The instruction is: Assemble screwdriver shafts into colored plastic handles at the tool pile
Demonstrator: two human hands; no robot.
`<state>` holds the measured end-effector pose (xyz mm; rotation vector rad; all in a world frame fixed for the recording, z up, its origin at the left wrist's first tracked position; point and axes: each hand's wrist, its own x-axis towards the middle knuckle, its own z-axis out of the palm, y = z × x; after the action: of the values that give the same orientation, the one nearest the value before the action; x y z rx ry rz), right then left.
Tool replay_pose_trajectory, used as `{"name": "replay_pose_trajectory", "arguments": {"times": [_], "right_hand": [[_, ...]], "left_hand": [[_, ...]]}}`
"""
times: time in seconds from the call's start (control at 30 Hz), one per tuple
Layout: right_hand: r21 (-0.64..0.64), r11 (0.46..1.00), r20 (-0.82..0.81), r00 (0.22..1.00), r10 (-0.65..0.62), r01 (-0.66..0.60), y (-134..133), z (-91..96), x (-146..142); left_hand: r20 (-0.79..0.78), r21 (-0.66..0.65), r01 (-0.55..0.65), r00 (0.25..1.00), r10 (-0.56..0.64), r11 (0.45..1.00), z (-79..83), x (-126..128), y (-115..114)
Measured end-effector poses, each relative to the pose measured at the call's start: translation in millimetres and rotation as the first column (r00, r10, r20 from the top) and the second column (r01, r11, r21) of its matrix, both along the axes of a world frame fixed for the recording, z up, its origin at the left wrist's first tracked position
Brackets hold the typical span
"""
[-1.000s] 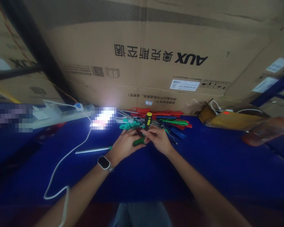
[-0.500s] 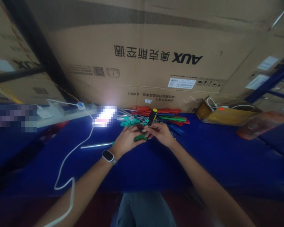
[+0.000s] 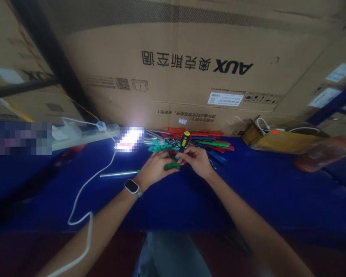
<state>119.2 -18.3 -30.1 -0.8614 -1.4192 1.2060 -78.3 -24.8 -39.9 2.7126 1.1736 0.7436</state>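
My left hand (image 3: 155, 167), with a watch on its wrist, is closed around a green plastic handle (image 3: 172, 166) whose near end shows beside the thumb. Close against it, my right hand (image 3: 198, 161) pinches with thumb and fingers beneath a screwdriver (image 3: 185, 141). The screwdriver's black and yellow grip points up, leaning slightly to the right. Its shaft and tip are hidden by the fingers, so I cannot tell what it touches. Just beyond both hands lies a heap of metal rods with teal ends (image 3: 161, 146).
Red-handled pieces (image 3: 193, 133) and green-handled ones (image 3: 217, 144) lie behind the hands. A single rod (image 3: 119, 174) rests left of my left hand. A lit phone-like screen, a white cable (image 3: 80, 190), an open cardboard box (image 3: 288, 141) and a bottle (image 3: 323, 156) surround the blue tabletop (image 3: 262, 184).
The view has shifted slightly, so the background sits a little further right. Both hands keep nearly the same place and hold; the screwdriver grip has moved only slightly.
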Motion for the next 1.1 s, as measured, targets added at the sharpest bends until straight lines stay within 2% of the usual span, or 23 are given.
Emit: {"name": "replay_pose_trajectory", "arguments": {"times": [0.1, 0.33, 0.43, 0.57, 0.67, 0.87, 1.1], "right_hand": [[0.039, 0.999, 0.107, 0.994, 0.02, -0.024, -3, 1.7, 1], [0.079, 0.984, 0.087, 0.982, -0.167, 0.161, -5, -8.5, -12], [0.088, 0.987, 0.103, 0.985, -0.141, 0.132, -5, -6.6, -9], [0.085, 0.996, 0.165, 0.985, -0.041, 0.027, -5, -0.3, -2], [0.07, 0.997, 0.147, 0.988, -0.053, 0.043, -6, -0.4, -3], [-0.048, 0.994, -0.061, 0.993, -0.098, 0.095, -2, -6.9, -12], [-0.001, 1.0, 0.008, 1.0, -0.01, 0.01, -5, 0.8, -6]], "left_hand": [[-0.014, -0.007, -0.01, 1.0, 0.009, 1.0, 0.6, 0, -1], [-0.012, 0.019, -0.014, 1.0, 0.014, 1.0, -1.1, 0, -1], [-0.013, 0.016, -0.004, 1.0, 0.005, 1.0, -0.4, -1, -2], [-0.008, 0.012, 0.003, 1.0, -0.003, 1.0, 1.7, -1, -3], [0.0, 0.011, -0.007, 1.0, 0.007, 1.0, 2.4, 0, -3], [-0.021, 0.036, -0.003, 1.0, 0.004, 0.999, 2.2, 0, -3], [-0.047, 0.022, -0.022, 0.999, 0.023, 1.0, 3.7, 0, -4]]}}
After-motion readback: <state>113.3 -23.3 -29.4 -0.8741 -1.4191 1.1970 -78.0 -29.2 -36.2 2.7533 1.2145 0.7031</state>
